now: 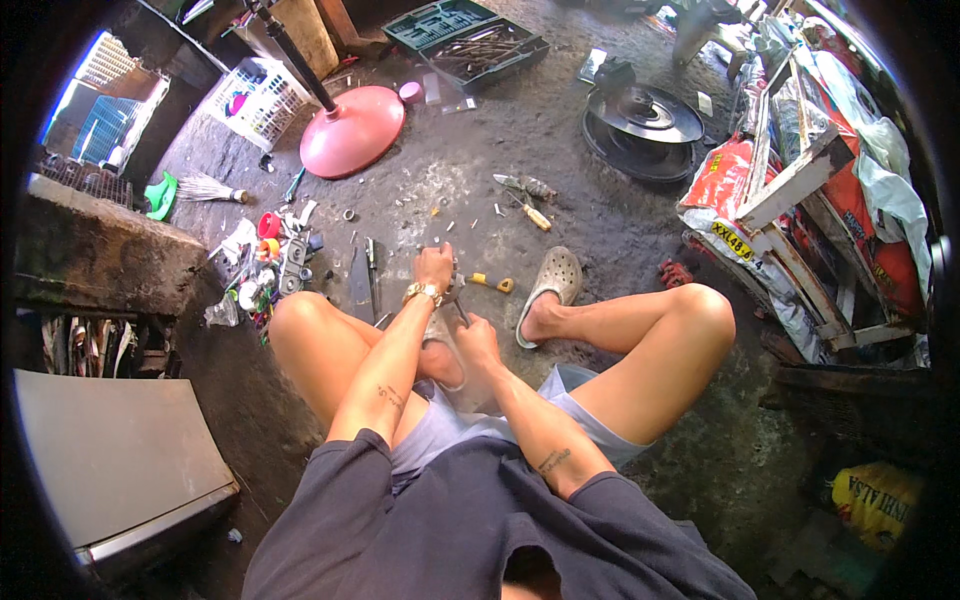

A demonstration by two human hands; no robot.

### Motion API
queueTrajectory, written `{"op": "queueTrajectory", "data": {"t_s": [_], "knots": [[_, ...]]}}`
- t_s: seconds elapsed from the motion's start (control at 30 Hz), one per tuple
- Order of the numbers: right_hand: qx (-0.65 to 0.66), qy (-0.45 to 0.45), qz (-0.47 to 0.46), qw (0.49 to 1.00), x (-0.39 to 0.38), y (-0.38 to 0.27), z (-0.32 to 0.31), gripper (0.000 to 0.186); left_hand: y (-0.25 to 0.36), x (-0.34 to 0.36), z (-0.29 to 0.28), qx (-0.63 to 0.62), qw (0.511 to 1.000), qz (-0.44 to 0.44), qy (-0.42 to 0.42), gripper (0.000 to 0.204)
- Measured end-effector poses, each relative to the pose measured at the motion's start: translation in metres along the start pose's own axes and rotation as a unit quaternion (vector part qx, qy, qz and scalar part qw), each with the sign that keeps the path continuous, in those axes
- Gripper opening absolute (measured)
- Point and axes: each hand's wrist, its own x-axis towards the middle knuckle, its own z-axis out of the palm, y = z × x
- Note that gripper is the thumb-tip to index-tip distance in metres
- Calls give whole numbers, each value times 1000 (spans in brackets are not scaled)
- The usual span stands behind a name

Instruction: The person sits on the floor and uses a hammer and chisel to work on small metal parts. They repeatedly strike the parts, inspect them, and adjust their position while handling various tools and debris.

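Note:
My left hand (432, 268), with a gold watch at the wrist, is closed at the upper end of a metal tool (456, 298); exactly what its fingers grip is unclear. My right hand (480, 342) is closed on the tool's lower part. Just right of them lies a short yellow-handled item (490, 282). To the left rest long dark flat tools (361, 282). Above is a screwdriver (535, 215) beside a small grimy metal piece (525, 185). My feet in pale clogs (557, 268) are bent in close around the work.
A pile of small parts (285, 260), a pink round base with pole (350, 130), a white crate (258, 105), an open toolbox (465, 50), black discs (640, 140), stacked sacks with wooden frames (790, 220), a concrete ledge (115, 230) and a metal box (120, 450) surround me.

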Motion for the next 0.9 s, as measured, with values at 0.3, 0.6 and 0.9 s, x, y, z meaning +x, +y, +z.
{"op": "queueTrajectory", "data": {"t_s": [0.3, 0.6, 0.9], "knots": [[-28, -26, 1, 999, 7, 9, -8, 41, -4, -1, 12, -35, 998, 3, -59, 57], [208, -330, 148, 909, 32, -14, -76, 26, -25, -35, -35, -129, 967, 185, -114, 100], [172, -438, 132, 872, 76, 8, -41, 40, -64, -32, -49, -136, 978, 99, -123, 101]]}}
